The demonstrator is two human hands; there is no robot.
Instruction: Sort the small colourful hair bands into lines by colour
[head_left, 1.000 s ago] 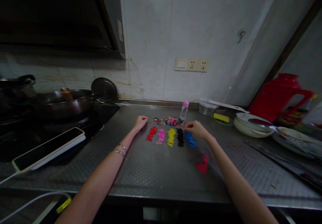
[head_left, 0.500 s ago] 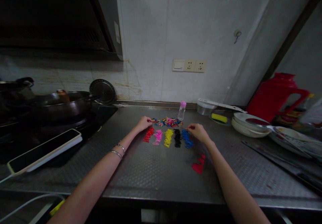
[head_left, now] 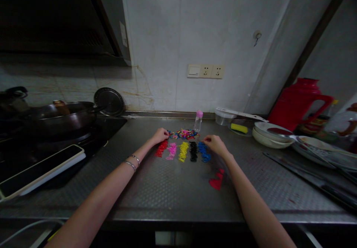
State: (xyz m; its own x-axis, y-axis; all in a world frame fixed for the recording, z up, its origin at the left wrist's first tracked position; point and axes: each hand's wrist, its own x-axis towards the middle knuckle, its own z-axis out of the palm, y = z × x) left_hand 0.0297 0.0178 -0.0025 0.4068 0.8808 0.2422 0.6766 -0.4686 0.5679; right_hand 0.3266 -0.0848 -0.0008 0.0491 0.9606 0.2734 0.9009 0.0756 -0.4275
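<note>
A mixed heap of small coloured pieces (head_left: 184,133) lies on the steel counter (head_left: 173,188). In front of it stand sorted rows: red (head_left: 161,148), pink (head_left: 171,151), yellow (head_left: 183,151), black (head_left: 193,151) and blue (head_left: 204,152). My left hand (head_left: 160,134) rests curled at the heap's left end, fingertips pinched at the pieces. My right hand (head_left: 214,144) is curled just right of the blue row, fingers pinched together; what they hold is too small to see.
A small clear bottle with a pink cap (head_left: 198,120) stands behind the heap. A red scrap (head_left: 216,181) lies nearer me. Left: a wok (head_left: 60,116) on the stove and a phone (head_left: 39,170). Right: bowls (head_left: 270,134), a red jug (head_left: 302,101), a yellow sponge (head_left: 238,128).
My left hand slid right from beside the heap to touch its left end. My right hand dipped to the blue row and stays beside it. The camera drifted slightly.
</note>
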